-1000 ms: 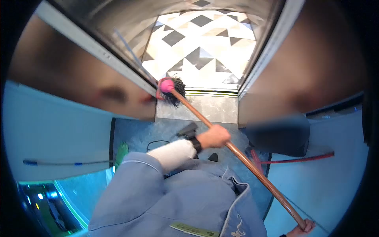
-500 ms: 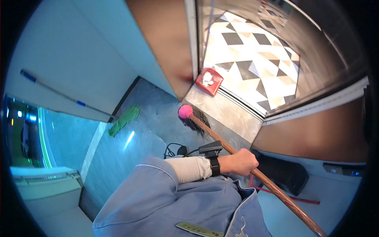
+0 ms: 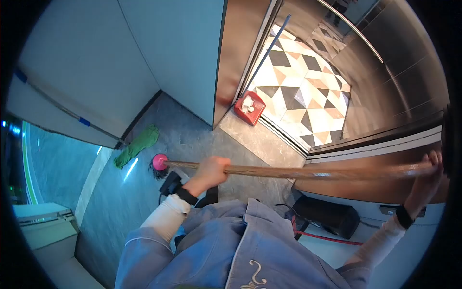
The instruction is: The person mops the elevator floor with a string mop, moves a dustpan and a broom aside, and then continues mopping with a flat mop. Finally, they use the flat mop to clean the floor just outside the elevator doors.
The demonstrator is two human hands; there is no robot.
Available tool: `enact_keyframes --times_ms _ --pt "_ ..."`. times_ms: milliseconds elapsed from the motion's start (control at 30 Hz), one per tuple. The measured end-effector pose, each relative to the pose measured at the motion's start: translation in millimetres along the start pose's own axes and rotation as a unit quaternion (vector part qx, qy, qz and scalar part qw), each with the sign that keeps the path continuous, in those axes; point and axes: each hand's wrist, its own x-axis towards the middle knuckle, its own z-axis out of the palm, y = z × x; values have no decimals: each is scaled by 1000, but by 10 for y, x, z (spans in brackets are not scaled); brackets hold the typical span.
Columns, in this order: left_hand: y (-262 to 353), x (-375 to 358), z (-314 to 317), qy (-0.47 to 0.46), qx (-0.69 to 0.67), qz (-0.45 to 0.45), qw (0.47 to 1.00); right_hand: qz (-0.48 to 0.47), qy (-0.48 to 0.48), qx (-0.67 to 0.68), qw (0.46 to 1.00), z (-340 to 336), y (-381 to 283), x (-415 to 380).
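The mop [image 3: 298,172] has swung away from the threshold [image 3: 260,144]; its pink head [image 3: 160,161] now sits over the grey floor [image 3: 108,202], so the work has shifted to that side. The left hand [image 3: 211,172] grips the handle nearer the head, and the right hand [image 3: 429,168] wraps its far end. A green cloth [image 3: 138,146] lies close beside the head, in its way. A red dustpan [image 3: 250,114] holding white scraps [image 3: 247,103] rests at the threshold.

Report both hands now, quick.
Left hand: closed around the wooden mop handle, toward the mop head.
Right hand: holding the same handle at its other end.
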Motion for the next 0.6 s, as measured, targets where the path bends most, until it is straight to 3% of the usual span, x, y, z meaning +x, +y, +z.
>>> enact_keyframes --times_ms 33,67,100,133,167,233,300,367,467,500,600 --pt "-126 -8 -107 -1 12 -31 999 -9 -2 -8 1000 360 148 63" --pt "-270 -15 -192 24 11 -38 999 13 -92 48 995 523 268 175" --pt "-430 -5 -264 49 11 -44 998 -22 144 -94 985 1205 429 99" --pt "-607 15 -336 73 15 -40 996 4 164 -102 981 1638 529 93" --pt "-794 46 -412 97 20 -36 994 -3 167 -105 980 1602 586 95" --pt "-1158 132 -591 201 -24 -91 975 90 -80 -227 966 1482 835 93" --pt "-1365 304 -840 344 -61 -138 927 134 -129 -286 940 1462 1097 31" --pt "-1273 521 -1256 459 -79 -157 871 212 -146 -278 925 1344 1361 -45" --pt "-1410 853 -1701 575 -62 -164 799 252 -158 -257 919 1064 1895 -116" --pt "-1455 963 -1780 595 -60 -149 787 272 -144 -239 921 989 2063 -176" --pt "-1414 1257 -1950 547 35 -217 808 331 -136 -229 906 830 2526 -365"
